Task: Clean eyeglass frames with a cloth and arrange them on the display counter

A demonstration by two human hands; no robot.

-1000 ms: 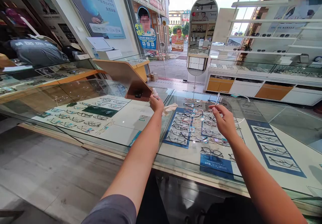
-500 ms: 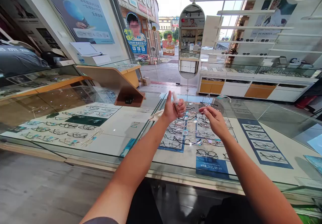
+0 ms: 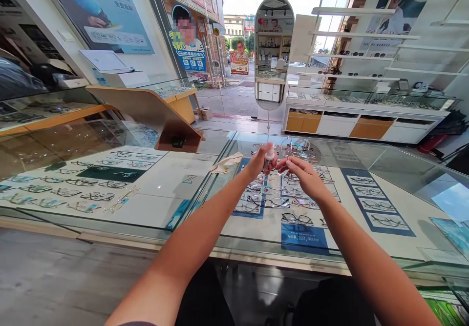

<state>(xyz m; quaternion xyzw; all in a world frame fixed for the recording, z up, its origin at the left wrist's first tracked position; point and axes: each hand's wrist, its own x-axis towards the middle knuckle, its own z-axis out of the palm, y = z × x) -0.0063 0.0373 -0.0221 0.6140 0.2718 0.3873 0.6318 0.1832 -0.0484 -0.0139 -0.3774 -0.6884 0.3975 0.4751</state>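
Observation:
My left hand [image 3: 264, 161] is closed around a small clear spray bottle [image 3: 269, 157] with a white top, held upright over the glass counter. Close to its right, the fingers of my right hand [image 3: 302, 174] pinch what looks like a pair of thin-rimmed eyeglasses [image 3: 289, 145]. Their clear lenses barely stand out against the background. Both hands are above the counter, nearly touching each other. A pale cloth [image 3: 226, 163] lies on the glass left of my left hand. Beneath the glass, several rows of eyeglass frames [image 3: 269, 202] are laid out.
An oval mirror [image 3: 273, 52] stands behind the counter. A brown slanted board [image 3: 146, 111] rests on the glass at left. More frames [image 3: 97, 196] lie in the left case. Wall shelves [image 3: 355, 56] and a low display cabinet [image 3: 337, 123] are at the back right.
My right hand has moved left, bringing the eyeglasses close to the spray bottle. My left hand has turned and shifted slightly right with the bottle. The view has shifted a little.

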